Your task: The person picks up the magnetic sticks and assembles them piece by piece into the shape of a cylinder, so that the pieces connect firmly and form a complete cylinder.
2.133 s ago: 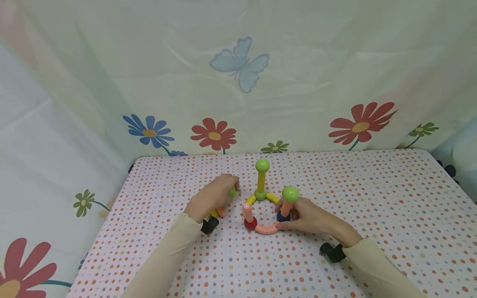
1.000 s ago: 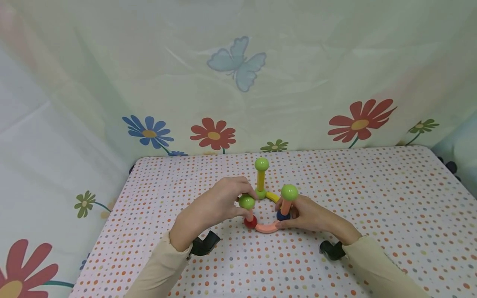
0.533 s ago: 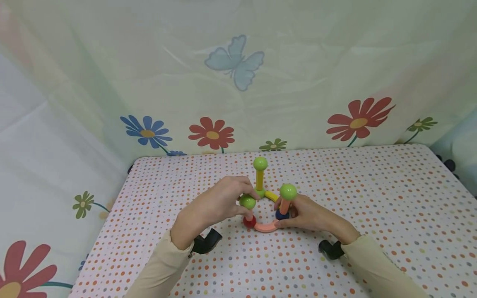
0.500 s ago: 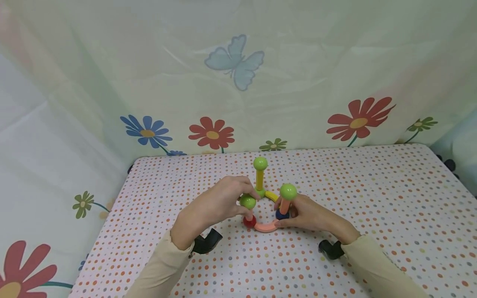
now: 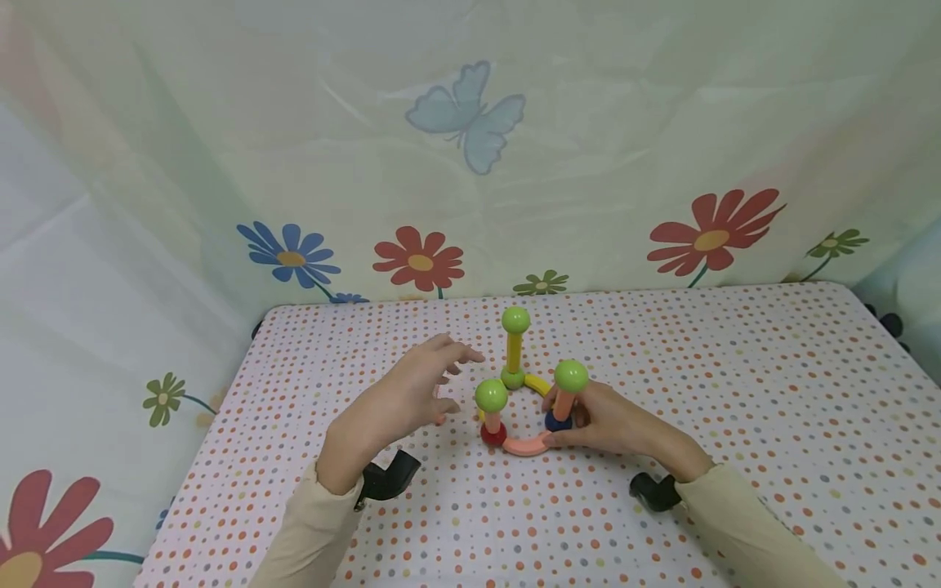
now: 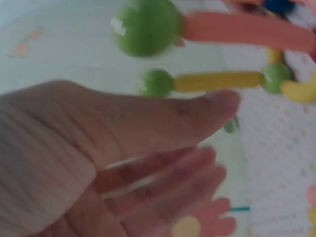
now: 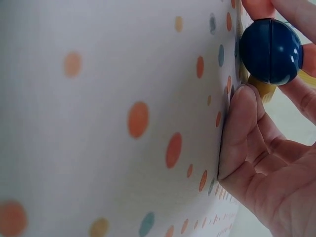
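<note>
A ring of curved yellow and pink pieces joined by balls lies on the table, with three upright rods, each topped by a green ball. My left hand, fingers spread and holding nothing, is just left of the front-left post's green ball, which stands over a red ball. The back post has a yellow rod. My right hand grips the ring around the dark blue ball, below the pink rod of the right post. In the right wrist view, the blue ball sits between thumb and fingers.
A table with a dotted cloth carries the pieces. Partly behind the left hand, a small pink piece shows. In the left wrist view, pink and yellow pieces lie at the right edge. A flowered curtain hangs behind the table.
My left hand brought a green ball onto the front-left pink rod, then let go and drew back to the left with its fingers spread. My right hand has kept its grip at the blue ball.
</note>
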`<state>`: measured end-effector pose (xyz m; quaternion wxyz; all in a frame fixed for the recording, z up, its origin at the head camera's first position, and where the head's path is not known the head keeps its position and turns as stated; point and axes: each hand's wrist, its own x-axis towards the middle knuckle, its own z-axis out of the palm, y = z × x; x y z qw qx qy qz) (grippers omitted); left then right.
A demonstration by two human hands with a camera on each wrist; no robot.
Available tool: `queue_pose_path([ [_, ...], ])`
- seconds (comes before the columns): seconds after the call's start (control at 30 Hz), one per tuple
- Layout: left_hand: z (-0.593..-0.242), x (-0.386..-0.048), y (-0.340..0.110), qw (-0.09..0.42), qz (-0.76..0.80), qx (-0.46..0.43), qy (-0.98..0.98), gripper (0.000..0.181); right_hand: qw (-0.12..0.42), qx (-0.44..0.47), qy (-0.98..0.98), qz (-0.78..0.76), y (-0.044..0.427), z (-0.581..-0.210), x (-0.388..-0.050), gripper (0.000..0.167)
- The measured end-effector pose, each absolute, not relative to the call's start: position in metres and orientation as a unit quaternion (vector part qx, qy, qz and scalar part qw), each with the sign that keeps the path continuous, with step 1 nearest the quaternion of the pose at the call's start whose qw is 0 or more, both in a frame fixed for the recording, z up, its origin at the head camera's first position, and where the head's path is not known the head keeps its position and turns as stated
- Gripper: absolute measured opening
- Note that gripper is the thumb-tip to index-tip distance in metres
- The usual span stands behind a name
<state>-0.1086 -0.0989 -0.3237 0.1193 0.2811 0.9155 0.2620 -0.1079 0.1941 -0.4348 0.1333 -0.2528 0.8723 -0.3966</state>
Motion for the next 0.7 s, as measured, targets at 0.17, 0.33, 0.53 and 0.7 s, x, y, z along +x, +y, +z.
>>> queue_pose_path([
  [0.17,-0.362,-0.120,-0.110,0.115,0.252,0.185,0.943,0.045,0.135,-0.250,0.871,-0.401,0.193,-0.435,-0.107,0.041],
  [0.33,-0.395,-0.127,-0.111,0.113,0.264,0.154,0.945,0.039,0.133,-0.253,0.868,-0.405,0.194,-0.436,-0.107,0.042],
  [0.53,-0.410,-0.128,-0.100,0.104,0.245,0.150,0.952,0.042,0.129,-0.238,0.870,-0.412,0.197,-0.436,-0.102,0.049],
  [0.7,-0.413,-0.127,-0.096,0.093,0.249,0.113,0.957,0.033,0.137,-0.225,0.862,-0.433,0.207,-0.428,-0.104,0.055],
])
